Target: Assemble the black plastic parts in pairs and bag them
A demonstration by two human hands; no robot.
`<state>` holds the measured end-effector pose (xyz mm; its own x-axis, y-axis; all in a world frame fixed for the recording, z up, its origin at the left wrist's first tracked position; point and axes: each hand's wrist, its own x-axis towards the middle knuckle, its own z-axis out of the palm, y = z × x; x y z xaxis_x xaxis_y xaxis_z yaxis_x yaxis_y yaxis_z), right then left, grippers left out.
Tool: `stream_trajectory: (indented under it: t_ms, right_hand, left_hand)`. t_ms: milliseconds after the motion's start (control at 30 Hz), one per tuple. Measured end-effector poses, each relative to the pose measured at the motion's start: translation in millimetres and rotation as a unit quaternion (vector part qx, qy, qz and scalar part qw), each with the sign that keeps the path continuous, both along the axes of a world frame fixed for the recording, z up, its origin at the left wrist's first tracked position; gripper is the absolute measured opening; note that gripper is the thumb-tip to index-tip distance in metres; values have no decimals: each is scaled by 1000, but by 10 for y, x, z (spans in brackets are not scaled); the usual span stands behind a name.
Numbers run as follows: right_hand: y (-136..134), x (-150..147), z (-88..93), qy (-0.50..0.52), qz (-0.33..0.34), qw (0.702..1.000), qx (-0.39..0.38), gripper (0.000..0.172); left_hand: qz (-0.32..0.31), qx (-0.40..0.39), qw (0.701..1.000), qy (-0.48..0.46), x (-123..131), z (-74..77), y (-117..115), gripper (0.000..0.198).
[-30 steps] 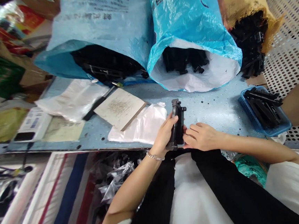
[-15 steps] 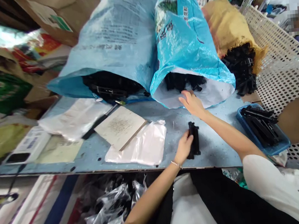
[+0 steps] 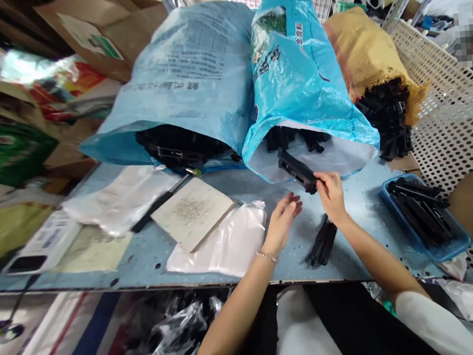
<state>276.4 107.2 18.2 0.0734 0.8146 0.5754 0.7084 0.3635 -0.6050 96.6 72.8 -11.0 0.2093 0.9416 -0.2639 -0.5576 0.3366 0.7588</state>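
Observation:
My right hand (image 3: 331,194) is shut on a black plastic moulded part (image 3: 297,170), gripping its end above the blue-topped table (image 3: 350,250). My left hand (image 3: 284,223) is open and empty, its fingers a little to the left of that part. Below and between my hands, a second black part (image 3: 322,240) lies flat on the table. Many similar black parts fill the mouth of a white-lined blue woven sack (image 3: 302,78), just behind the held part.
A pale blue sack (image 3: 182,77) and a tan sack (image 3: 368,44) also hold black parts. A blue basket (image 3: 415,233) of parts stands at the right. A white plastic sheet (image 3: 217,245) and a dusty board (image 3: 192,214) lie left. A perforated panel (image 3: 464,124) rises beyond.
My right hand has moved from the sack mouth and now holds a black part. My left hand has let go of the other part, which lies on the table.

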Motion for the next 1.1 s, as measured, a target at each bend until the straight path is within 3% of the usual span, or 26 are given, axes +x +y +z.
stream_trajectory:
  t_ms: [133, 300, 433, 533, 667, 767, 833, 900, 1000, 1100]
  right_hand:
    - [-270, -72, -196, -57, 51, 997, -14, 29]
    - [-463, -189, -383, -112, 153, 981, -49, 24]
    - [-727, -306, -274, -144, 303, 941, -31, 22]
    - [-803, -353, -80, -140, 375, 916, 4, 17]
    - [-704, -361, 156, -96, 337, 937, -5, 26]
    - [-561, -358, 293, -163, 252, 954, 1, 32]
    - [-477, -357, 365, -244, 227, 943, 11, 29]
    - [-422, -352, 413, -299, 244, 923, 3, 29]
    - [-406, -343, 440, -274, 267, 922, -62, 34]
    - [-516, -363, 437, -166, 257, 930, -202, 39]
  left_hand:
    - [-13, -34, 993, -111, 186, 95, 250, 50]
    - [9, -70, 995, -63, 120, 134, 273, 50]
    - [78, -76, 992, 60, -103, 173, 81, 45]
    - [66, -57, 995, 45, -306, 261, -96, 40]
    - [21, -4, 997, 75, -524, 454, -333, 41]
    - [-11, 26, 990, 136, -571, 572, -502, 48]
    - [-30, 50, 984, 167, -560, 610, -597, 58]
    - [-60, 61, 979, 187, -537, 618, -665, 63]
    - [-84, 52, 974, 204, -497, 587, -695, 63]
    - [-44, 32, 980, 193, -459, 533, -648, 53]
